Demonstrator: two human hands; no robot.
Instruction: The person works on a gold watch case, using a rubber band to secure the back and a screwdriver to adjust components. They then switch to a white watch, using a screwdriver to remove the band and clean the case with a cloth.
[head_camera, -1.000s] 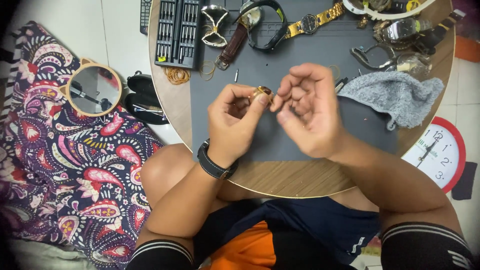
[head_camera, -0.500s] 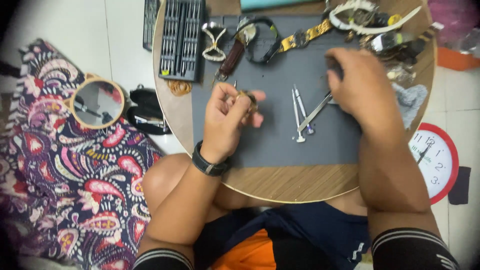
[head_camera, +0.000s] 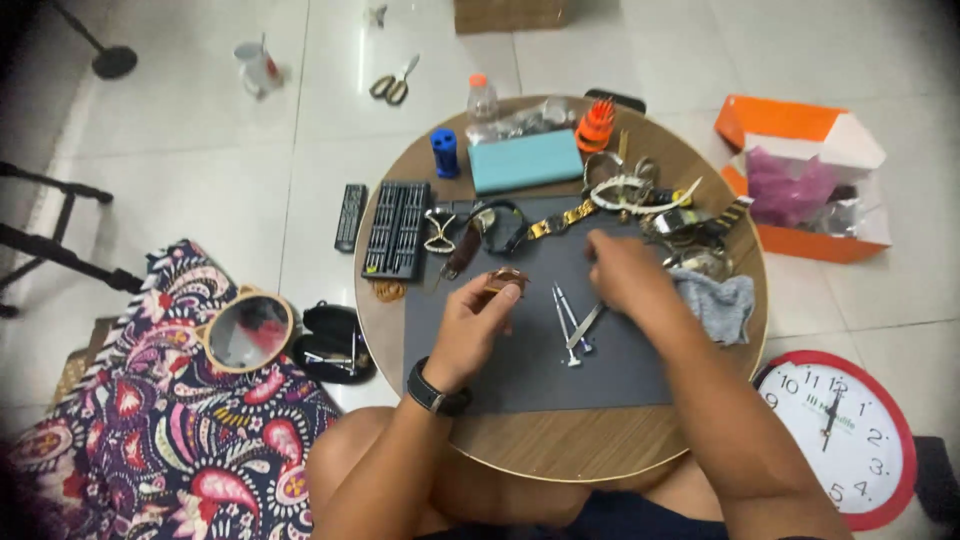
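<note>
- Small round brown-and-gold watch case (head_camera: 506, 279), shiny, pinched between thumb and fingertips of left hand (head_camera: 478, 322), held just above dark grey rubber mat (head_camera: 520, 370) on round wooden table (head_camera: 560, 450).
- Right hand (head_camera: 622, 272) resting flat on mat, fingers loosely bent, nothing seen in them; grip hard to tell.
- Half a second ago: right hand reaching higher toward pile of watch straps (head_camera: 640, 195); now pulled back nearer thin silver tools (head_camera: 572, 322). Left hand still pinching.
- Counted: one blue cylinder (head_camera: 444, 152), one teal box (head_camera: 526, 160), one black screwdriver tray (head_camera: 398, 229), one grey cloth (head_camera: 716, 303), one red wall clock (head_camera: 845, 435) on floor.
</note>
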